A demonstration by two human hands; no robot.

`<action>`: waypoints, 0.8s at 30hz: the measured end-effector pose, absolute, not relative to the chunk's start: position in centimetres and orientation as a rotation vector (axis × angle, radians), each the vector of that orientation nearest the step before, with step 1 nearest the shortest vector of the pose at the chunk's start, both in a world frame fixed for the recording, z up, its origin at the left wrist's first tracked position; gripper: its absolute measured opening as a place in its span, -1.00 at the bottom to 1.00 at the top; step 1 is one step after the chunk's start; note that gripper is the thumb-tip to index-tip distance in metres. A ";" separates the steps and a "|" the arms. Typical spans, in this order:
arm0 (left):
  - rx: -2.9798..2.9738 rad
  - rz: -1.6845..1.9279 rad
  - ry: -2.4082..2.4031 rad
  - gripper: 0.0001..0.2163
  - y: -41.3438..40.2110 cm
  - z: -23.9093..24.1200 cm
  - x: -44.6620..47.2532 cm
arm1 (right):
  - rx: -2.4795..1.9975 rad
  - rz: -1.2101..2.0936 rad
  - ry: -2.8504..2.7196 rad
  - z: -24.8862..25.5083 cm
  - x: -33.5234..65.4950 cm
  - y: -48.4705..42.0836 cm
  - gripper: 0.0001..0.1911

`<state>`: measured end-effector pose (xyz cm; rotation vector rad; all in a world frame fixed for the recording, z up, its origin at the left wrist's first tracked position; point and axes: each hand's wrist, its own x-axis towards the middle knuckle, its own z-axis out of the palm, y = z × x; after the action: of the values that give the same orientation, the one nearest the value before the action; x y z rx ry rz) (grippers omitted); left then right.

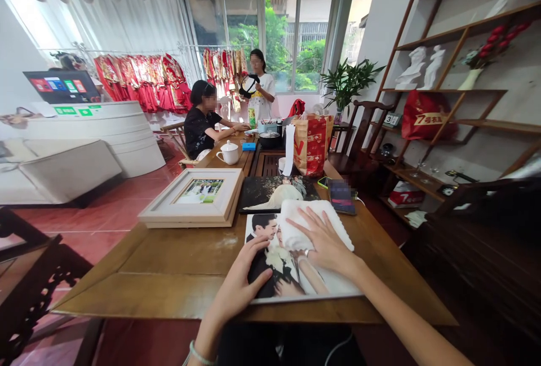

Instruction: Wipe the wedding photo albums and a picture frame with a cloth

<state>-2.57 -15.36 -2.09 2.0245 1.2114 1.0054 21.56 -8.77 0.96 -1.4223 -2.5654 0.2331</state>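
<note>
A large wedding photo print (291,281) lies flat at the near side of the wooden table, showing a couple close together. My right hand (323,236) rests with fingers spread on a folded white cloth (296,211), pressing it against the upper right of the photo. My left hand (243,276) lies over the photo's left edge, thumb apart from the fingers, holding nothing. Part of the picture is hidden under the cloth and my right hand. Directly behind it is a dark photo panel (257,188) with a figure in a white dress.
Stacked light wooden frames (190,216) lie left on the table (169,270). A phone (341,197) is at the right. Farther back stand a white lidded cup (229,153), a red-and-brown paper bag (311,146) and a black pot (270,140). One person sits at the far left side; another stands behind.
</note>
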 end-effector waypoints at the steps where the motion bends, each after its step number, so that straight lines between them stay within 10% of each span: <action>1: 2.007 1.029 1.216 -0.62 -15.3 -2.1 -2.6 | -1.404 0.265 -2.584 0.9 21.4 -9.7 -0.10; 10: 1.836 1.159 1.207 -0.62 -15.0 -2.5 -2.5 | -1.075 0.718 -2.830 2.5 19.6 -18.8 0.08; 24: 1.861 1.134 1.247 -0.52 -15.2 -3.2 -2.9 | -1.329 0.388 -2.634 2.2 15.6 -12.2 -0.13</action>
<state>-2.91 -15.16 -3.25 1.8612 1.2470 1.1338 15.63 -12.24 2.23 -1.3293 -2.6342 0.3876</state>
